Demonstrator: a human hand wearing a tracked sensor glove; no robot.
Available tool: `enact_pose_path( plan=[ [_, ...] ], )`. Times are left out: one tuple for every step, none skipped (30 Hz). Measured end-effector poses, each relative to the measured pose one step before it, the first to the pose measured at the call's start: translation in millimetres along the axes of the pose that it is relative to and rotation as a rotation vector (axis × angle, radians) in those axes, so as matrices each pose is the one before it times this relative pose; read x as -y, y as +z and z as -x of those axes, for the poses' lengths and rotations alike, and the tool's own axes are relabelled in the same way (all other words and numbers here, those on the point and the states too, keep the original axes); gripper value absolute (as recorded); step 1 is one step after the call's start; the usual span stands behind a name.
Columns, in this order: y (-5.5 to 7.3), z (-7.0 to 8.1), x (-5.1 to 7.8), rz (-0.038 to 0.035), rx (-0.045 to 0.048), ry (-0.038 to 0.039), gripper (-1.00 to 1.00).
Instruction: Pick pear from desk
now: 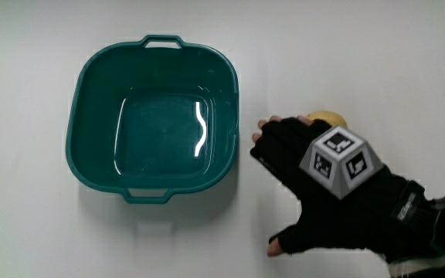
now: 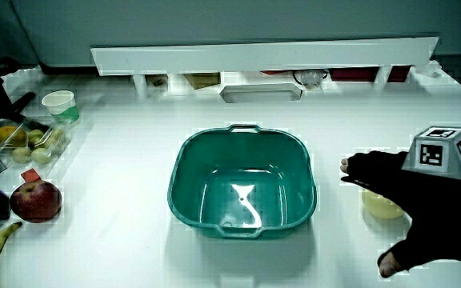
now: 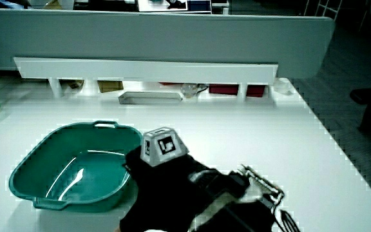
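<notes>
Teal basin [image 1: 91,85], yellow pear [image 1: 327,119], black-gloved hand [image 1: 315,185].

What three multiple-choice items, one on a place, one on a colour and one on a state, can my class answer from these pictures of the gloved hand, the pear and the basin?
1. Where is the hand?
A. Over the pear, beside the basin
B. Inside the basin
C. On the red apple

2. What colour is the basin?
A. White
B. Teal green
C. Red

3. What does the basin hold?
A. The pear
B. A banana
C. Nothing

Answers:
1. A: in the main view the pale yellow pear peeks out from under the glove, next to the basin; a side view shows the pear beneath the hand.
2. B: its wall is teal green in the main view and in both side views.
3. C: its bare bottom shows only a glint of light, and the pear lies on the table outside it.
</notes>
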Motion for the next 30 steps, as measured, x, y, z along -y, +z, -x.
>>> enact_pose_path(
  plan=[
    [0.82,-4.30,-2.00,0.00430,-0.00812,-0.00835,0.00],
    [1.66,-4.13,-1.62,0.01735,-0.03947,-0.00078,0.00],
    [-0.05,-4.99,-2.60,0.00829,-0.01898,0.00179,0.00],
    [0.01,-4.87,-2.43,0.00104,0.00382,-0.02796,0.00],
    [-0.50,-4.36,-2.47,-0.00450,0.00465,-0.01666,0.00],
    [1.12,-3.40,-1.67,-0.00779,-0.00804,-0.01158,0.00],
    [-0.40,-4.36,-2.94,-0.00034,-0.00529,-0.00886,0.00],
    [1.61,-2.66,-1.06,-0.00150,-0.00181,-0.01195,0.00],
    [-1.39,-4.36,-2.90,0.00086,0.00207,-0.00774,0.00],
    [-0.33,-4.18,-2.34,0.00468,-0.02312,-0.00353,0.00],
    [0.42,-3.90,-2.30,-0.00543,-0.00294,-0.01266,0.00],
    [0.43,-3.59,-1.95,0.00630,-0.01395,-0.00957,0.00],
    [-1.63,-5.11,-3.24,0.01210,-0.01730,0.00000,0.00],
    [-0.04,-4.13,-2.31,-0.00735,-0.00041,-0.01071,0.00],
    [-1.05,-5.47,-3.63,-0.00378,0.00365,-0.01629,0.00],
    [-0.32,-4.61,-3.23,0.01273,-0.01929,-0.00867,0.00],
    [-1.59,-5.16,-3.94,0.02510,-0.01616,-0.00655,0.00],
    [-1.93,-6.20,-4.10,0.00528,-0.00673,-0.02080,0.00],
    [0.36,-3.62,-1.85,-0.00097,-0.00431,-0.00553,0.00],
    [-2.18,-6.19,-4.52,0.01212,-0.01850,-0.01310,0.00],
    [-2.12,-5.65,-4.54,0.01698,-0.00741,-0.01417,0.00],
    [-0.06,-3.21,-1.97,0.01022,-0.02279,-0.00456,0.00],
    [-1.75,-5.18,-4.35,0.00327,0.00086,-0.01849,0.00],
    [-1.68,-4.65,-4.23,0.02147,-0.01354,-0.01231,0.00],
    [-0.82,-3.09,-2.74,0.01282,-0.01143,0.00054,0.00],
    [-1.87,-4.63,-4.05,0.00549,-0.00198,-0.01833,0.00],
    [-1.10,-2.72,-2.53,0.01464,-0.01078,0.00087,0.00],
    [-1.70,-3.07,-3.00,0.00867,-0.00513,-0.00929,0.00],
    [-1.62,-2.25,-2.31,0.01145,-0.00350,-0.00998,0.00],
    [-2.98,-4.60,-4.74,0.00801,0.00145,-0.02287,0.00]
  ],
)
